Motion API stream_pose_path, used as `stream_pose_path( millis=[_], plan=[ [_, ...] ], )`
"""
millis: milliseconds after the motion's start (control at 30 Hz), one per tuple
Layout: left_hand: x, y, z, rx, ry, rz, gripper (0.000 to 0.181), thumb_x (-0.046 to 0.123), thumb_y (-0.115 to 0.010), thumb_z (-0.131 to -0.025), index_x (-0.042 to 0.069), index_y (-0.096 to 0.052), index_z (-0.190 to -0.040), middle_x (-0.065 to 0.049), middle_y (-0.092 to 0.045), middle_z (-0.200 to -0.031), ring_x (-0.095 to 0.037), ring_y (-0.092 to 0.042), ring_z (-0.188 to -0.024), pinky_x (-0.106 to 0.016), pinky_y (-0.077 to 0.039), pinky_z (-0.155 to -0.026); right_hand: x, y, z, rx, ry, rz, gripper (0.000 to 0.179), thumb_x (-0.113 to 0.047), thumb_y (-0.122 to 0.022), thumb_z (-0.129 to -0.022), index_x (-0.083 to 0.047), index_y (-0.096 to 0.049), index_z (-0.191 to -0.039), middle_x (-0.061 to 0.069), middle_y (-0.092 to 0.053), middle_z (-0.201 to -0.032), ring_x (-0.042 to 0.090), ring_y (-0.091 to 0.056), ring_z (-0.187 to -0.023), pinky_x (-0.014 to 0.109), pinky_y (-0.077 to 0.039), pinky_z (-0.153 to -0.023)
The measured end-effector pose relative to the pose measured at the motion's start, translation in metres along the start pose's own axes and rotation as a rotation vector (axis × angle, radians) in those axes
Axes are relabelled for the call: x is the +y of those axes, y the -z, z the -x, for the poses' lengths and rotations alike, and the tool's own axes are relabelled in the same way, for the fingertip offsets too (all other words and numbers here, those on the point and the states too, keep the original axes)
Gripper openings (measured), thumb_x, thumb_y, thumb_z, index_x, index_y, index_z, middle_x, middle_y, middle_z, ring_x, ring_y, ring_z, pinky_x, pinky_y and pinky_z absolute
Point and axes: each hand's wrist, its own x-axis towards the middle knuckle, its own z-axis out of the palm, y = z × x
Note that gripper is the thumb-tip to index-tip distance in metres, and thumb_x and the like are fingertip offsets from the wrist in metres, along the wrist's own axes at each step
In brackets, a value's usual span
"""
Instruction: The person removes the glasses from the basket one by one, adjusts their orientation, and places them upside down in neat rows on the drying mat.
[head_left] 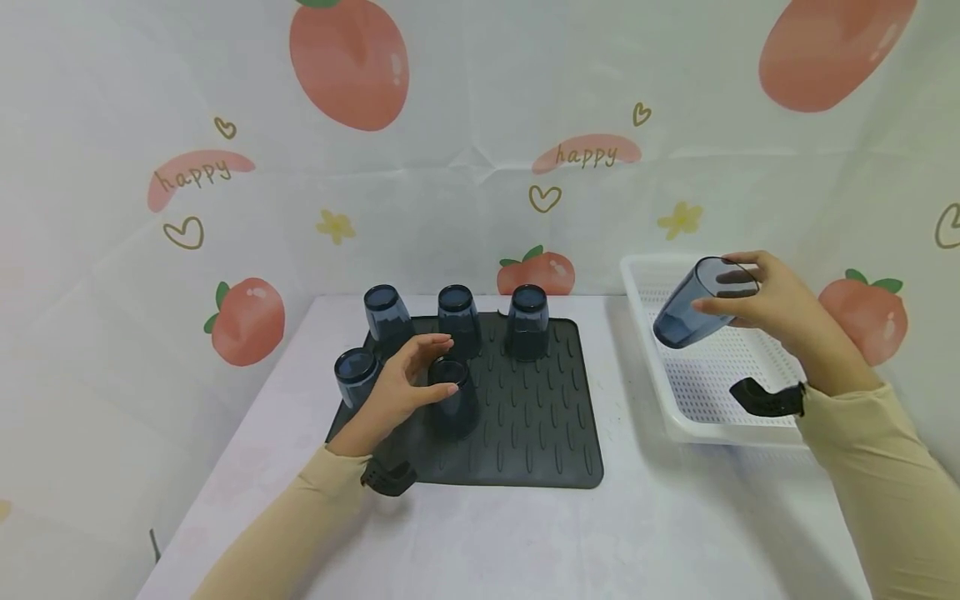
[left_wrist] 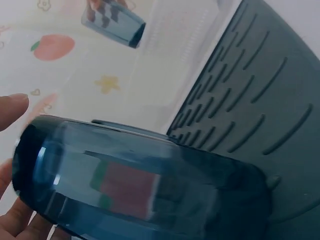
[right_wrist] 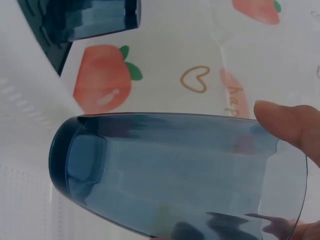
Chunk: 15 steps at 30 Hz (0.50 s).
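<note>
My right hand (head_left: 776, 300) holds a clear blue drinking glass (head_left: 682, 312) near its rim, thumb on one side and fingers on the other. The glass is tilted over the white basket (head_left: 678, 427), its thick base pointing down and left. My left hand (head_left: 397, 387) is around the top of another blue glass (left_wrist: 135, 185), which stands upside down on the black drying mat (head_left: 540, 433). In the left wrist view, the thumb (left_wrist: 12, 111) is apart from that glass, and the other fingertips are close to its base end.
Several more blue glasses stand upside down on the mat: one at back left (head_left: 388, 317), one at back middle (head_left: 459, 321), one at back right (head_left: 528, 325) and one at left (head_left: 356, 375). A printed sheet (head_left: 450, 208) hangs behind the white table (head_left: 487, 542).
</note>
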Motion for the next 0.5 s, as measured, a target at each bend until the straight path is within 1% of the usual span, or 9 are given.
stream_pose_path(
  millis=[67,167,267,400,500],
  plan=[
    [0.003,0.001,-0.001,0.004,-0.015,-0.007,0.064,0.005,-0.075,-0.083,0.012,-0.045,-0.139,-0.015,-0.045,-0.146,-0.023,-0.040,-0.138,-0.043,-0.026,-0.119,-0.003,0.000,0.003,0.000,0.010,-0.006,0.096,-0.029,-0.074,-0.087,0.000,-0.010,-0.153,0.029,-0.032,-0.147,-0.017,-0.052,-0.079,0.012,-0.053,-0.070],
    [0.010,0.003,-0.002,0.016,-0.031,-0.022,0.064,0.005,-0.076,-0.082,0.013,-0.046,-0.139,-0.012,-0.046,-0.146,-0.021,-0.041,-0.138,-0.038,-0.029,-0.117,-0.006,-0.002,0.007,0.007,0.029,-0.010,0.096,-0.028,-0.074,-0.086,-0.002,-0.011,-0.154,0.027,-0.033,-0.147,-0.017,-0.053,-0.080,0.012,-0.053,-0.071],
    [0.016,0.004,-0.003,0.033,-0.046,-0.030,0.064,0.003,-0.076,-0.082,0.011,-0.046,-0.138,-0.011,-0.047,-0.145,-0.021,-0.041,-0.138,-0.038,-0.030,-0.117,-0.010,-0.005,0.011,0.034,0.044,0.008,0.095,-0.030,-0.075,-0.085,-0.005,-0.015,-0.153,0.022,-0.038,-0.144,-0.017,-0.053,-0.081,0.012,-0.053,-0.071],
    [0.027,0.004,-0.003,0.047,-0.064,-0.016,0.062,0.000,-0.074,-0.083,0.008,-0.047,-0.138,-0.010,-0.048,-0.144,-0.022,-0.041,-0.138,-0.038,-0.030,-0.117,-0.013,-0.009,0.015,0.083,0.059,0.019,0.092,-0.032,-0.077,-0.083,-0.009,-0.021,-0.152,0.006,-0.049,-0.132,-0.017,-0.054,-0.085,0.012,-0.052,-0.069],
    [0.036,0.003,-0.003,0.045,-0.074,0.007,0.061,-0.001,-0.072,-0.084,0.006,-0.046,-0.138,-0.011,-0.047,-0.144,-0.024,-0.040,-0.138,-0.034,-0.030,-0.117,-0.014,-0.014,0.018,0.119,0.084,-0.016,0.089,-0.030,-0.078,-0.083,-0.009,-0.025,-0.151,-0.007,-0.048,-0.124,-0.016,-0.054,-0.089,0.012,-0.053,-0.069]
  ],
)
